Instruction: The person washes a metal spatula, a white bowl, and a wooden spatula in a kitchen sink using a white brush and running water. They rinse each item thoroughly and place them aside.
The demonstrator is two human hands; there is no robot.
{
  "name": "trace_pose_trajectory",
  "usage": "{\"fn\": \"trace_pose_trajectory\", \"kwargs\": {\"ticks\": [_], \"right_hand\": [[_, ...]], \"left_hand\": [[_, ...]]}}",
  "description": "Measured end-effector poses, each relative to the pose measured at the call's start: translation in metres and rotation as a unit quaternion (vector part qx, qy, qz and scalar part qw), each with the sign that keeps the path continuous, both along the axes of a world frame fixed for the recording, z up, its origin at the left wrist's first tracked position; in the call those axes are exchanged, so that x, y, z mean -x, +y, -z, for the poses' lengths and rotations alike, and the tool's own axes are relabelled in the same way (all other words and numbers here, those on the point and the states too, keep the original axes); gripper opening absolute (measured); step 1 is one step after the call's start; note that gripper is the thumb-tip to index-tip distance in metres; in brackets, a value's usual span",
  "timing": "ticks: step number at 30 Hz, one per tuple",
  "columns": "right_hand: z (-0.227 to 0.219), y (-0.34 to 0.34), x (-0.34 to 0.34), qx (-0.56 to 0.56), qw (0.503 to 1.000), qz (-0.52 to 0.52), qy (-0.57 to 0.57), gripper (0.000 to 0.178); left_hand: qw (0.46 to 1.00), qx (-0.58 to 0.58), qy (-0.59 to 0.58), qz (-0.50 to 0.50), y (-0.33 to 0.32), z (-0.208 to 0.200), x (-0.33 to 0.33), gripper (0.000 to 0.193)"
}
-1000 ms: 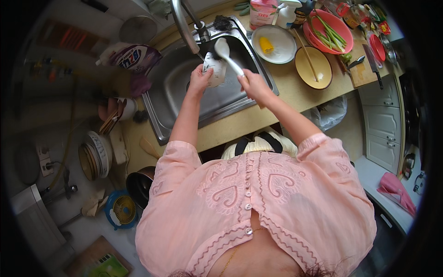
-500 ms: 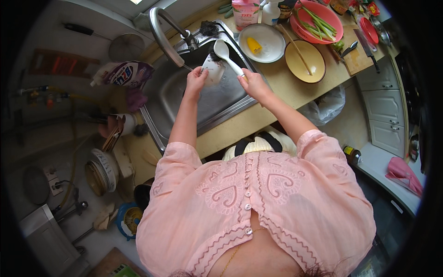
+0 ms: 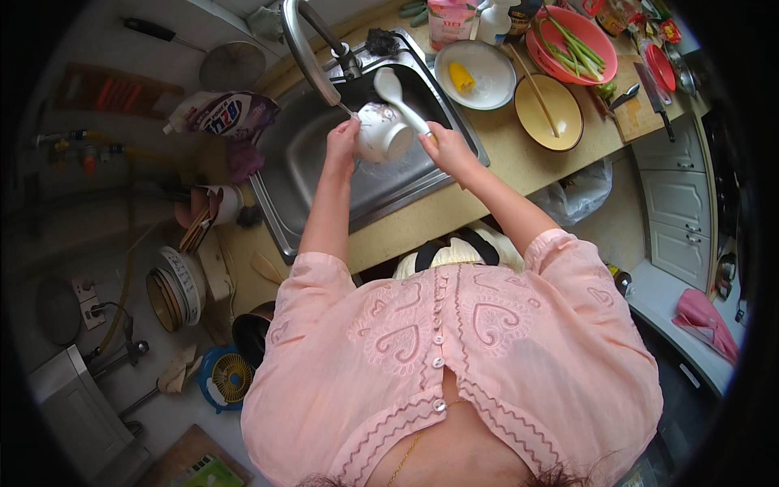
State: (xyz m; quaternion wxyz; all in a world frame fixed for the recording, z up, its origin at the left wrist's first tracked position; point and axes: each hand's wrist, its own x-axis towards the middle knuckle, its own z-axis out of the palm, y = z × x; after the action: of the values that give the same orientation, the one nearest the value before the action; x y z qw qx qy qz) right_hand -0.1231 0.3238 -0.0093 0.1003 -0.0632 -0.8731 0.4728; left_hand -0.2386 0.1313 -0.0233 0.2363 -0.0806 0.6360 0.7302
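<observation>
Over the sink [image 3: 324, 183], my left hand [image 3: 342, 146] grips a small white patterned bowl [image 3: 375, 130] by its edge. The bowl is tipped on its side, and its round foot faces toward my right hand. My right hand [image 3: 449, 152] is closed on the handle of a white spoon [image 3: 391, 86]. The spoon's head points away from me toward the faucet, lying just above and beside the bowl. Close to my left fingers hangs the spout of the curved metal faucet [image 3: 304, 49]. Some of the fingers behind the bowl are hidden.
Right of the sink stand a white dish [image 3: 497, 78] with a yellow piece, a yellow bowl [image 3: 570, 114] with chopsticks, and a red basin [image 3: 596, 77] of green stalks. A knife [image 3: 653, 97] lies beyond. A detergent bag [image 3: 223, 114] leans at the sink's left.
My left hand has turned the bowl, so its outside and foot now show. The spoon stays in my right hand, nearly unmoved. The whole view has shifted slightly.
</observation>
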Motion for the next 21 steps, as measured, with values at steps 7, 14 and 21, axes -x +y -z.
{"fn": "trace_pose_trajectory", "kwargs": {"ticks": [7,14,21], "right_hand": [[-0.026,-0.007,-0.009,0.023,0.997,-0.053,-0.059,0.027],[-0.016,-0.009,-0.014,0.029,0.998,-0.034,-0.037,0.029],[0.002,0.006,-0.016,0.094,0.98,0.025,-0.173,0.029]], "left_hand": [[0.997,-0.049,-0.049,-0.029,-0.009,0.021,0.006,0.026],[0.99,-0.093,-0.081,-0.074,-0.011,0.01,0.004,0.031],[0.957,-0.211,-0.18,-0.081,-0.012,0.007,0.001,0.039]]}}
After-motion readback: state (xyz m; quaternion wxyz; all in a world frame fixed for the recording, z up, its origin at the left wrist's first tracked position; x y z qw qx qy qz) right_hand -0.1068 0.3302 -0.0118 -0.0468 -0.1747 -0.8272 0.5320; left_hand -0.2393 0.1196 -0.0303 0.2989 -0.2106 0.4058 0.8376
